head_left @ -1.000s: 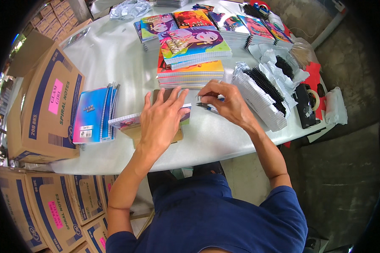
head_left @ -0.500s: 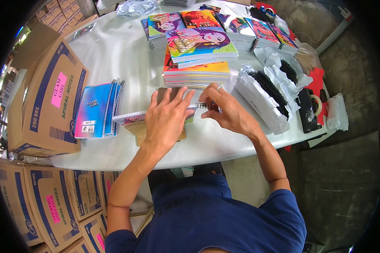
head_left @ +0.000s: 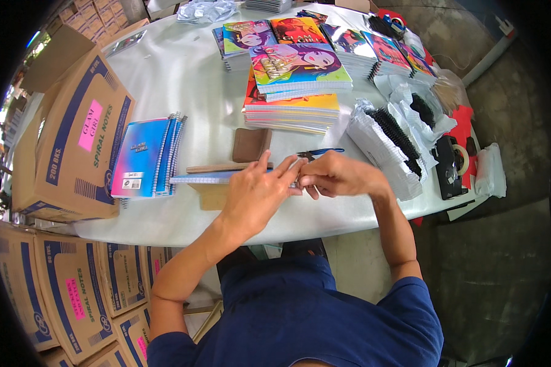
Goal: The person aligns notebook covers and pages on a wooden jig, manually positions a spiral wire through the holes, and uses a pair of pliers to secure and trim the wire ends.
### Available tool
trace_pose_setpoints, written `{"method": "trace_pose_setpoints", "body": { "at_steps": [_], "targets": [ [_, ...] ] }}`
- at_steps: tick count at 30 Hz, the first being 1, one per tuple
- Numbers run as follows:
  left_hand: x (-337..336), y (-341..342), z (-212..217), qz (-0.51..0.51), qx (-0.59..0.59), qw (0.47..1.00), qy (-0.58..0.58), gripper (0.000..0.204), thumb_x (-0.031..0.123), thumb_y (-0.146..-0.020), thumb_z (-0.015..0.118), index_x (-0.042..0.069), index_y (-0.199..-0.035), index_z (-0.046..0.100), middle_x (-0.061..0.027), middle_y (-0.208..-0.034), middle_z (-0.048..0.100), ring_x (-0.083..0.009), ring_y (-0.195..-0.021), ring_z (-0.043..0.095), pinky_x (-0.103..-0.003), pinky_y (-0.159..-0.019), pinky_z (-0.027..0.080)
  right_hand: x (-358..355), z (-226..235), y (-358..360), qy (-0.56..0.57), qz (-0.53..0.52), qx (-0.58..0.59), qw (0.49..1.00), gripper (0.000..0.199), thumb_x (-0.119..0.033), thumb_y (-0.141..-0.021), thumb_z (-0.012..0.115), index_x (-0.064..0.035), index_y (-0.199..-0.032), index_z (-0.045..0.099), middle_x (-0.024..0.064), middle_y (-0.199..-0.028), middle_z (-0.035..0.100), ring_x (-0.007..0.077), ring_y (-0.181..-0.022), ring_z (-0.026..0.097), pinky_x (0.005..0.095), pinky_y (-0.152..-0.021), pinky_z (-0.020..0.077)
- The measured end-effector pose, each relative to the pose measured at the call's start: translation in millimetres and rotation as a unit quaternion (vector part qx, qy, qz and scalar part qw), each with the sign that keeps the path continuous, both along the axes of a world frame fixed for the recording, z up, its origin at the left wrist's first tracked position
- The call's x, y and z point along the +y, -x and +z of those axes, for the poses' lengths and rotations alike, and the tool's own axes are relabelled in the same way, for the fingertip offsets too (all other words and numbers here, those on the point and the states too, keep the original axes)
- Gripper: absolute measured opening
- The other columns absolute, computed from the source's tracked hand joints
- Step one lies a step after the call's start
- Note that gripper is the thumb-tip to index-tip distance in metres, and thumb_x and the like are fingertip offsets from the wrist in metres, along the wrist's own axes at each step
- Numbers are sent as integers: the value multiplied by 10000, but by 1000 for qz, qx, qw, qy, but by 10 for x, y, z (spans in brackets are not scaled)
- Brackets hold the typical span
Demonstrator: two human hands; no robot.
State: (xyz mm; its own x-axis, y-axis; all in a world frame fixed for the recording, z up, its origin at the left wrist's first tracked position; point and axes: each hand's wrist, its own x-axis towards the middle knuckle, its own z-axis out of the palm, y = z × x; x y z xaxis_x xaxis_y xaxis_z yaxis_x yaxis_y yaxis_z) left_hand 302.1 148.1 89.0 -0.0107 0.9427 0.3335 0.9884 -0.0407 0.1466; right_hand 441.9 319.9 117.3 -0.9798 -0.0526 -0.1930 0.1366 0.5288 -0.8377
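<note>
A notebook stands on edge near the front of the table, its page edges upward. Lying across it, my left hand grips it with fingers reaching to its right end. My right hand is pinched at that same end, fingertips meeting those of the left. The wire coil there is nearly all hidden by the fingers. Under and behind the notebook shows a tan board-like support. Just beyond my hands lie a brown block and a blue-handled tool, probably pliers.
Stacked colourful notebooks fill the far middle. Blue spiral notebooks lean beside an open carton at left. To the right are paper-wrapped black coils and a tape dispenser. More cartons are stacked below left.
The notebook has tipped more upright and shifted slightly nearer me. My right hand has moved down, closing at the coil end against the left fingers. The brown block and blue-handled tool are now uncovered.
</note>
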Motion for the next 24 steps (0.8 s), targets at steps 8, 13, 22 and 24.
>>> {"method": "trace_pose_setpoints", "body": {
  "at_steps": [8,13,22,24],
  "targets": [
    [3,-45,109,-46,49,997,-30,613,470,-863,611,222,-1408,481,-98,-1321,594,-416,-1103,614,-445,-785,572,376,-889,887,-254,-18,196,947,264,-183,-877,625,-42,-1101,623,192,-1189,571,329,-1092,568,425,-937,472],
    [-39,68,190,-63,44,986,148,661,458,-854,621,235,-1446,428,-102,-1403,523,-410,-1081,621,-430,-804,571,-14,-990,1109,-441,-2,75,895,433,-273,-849,631,-157,-1258,550,190,-1401,413,395,-1323,378,511,-1072,347],
    [-126,371,371,4,24,968,249,585,486,-911,540,225,-1427,451,-96,-1334,590,-348,-930,672,-480,-716,558,159,-1145,1092,-436,1,105,894,500,-265,-768,724,-241,-1235,547,227,-1336,438,416,-1227,441,536,-1059,361],
    [-201,364,320,17,29,980,196,531,468,-906,559,201,-1363,519,-69,-1126,678,-306,-831,688,-452,-675,552,142,-1028,1129,-434,13,57,899,543,-248,-744,752,-248,-1243,540,232,-1355,427,423,-1226,439,521,-1057,371]
  ]
}}
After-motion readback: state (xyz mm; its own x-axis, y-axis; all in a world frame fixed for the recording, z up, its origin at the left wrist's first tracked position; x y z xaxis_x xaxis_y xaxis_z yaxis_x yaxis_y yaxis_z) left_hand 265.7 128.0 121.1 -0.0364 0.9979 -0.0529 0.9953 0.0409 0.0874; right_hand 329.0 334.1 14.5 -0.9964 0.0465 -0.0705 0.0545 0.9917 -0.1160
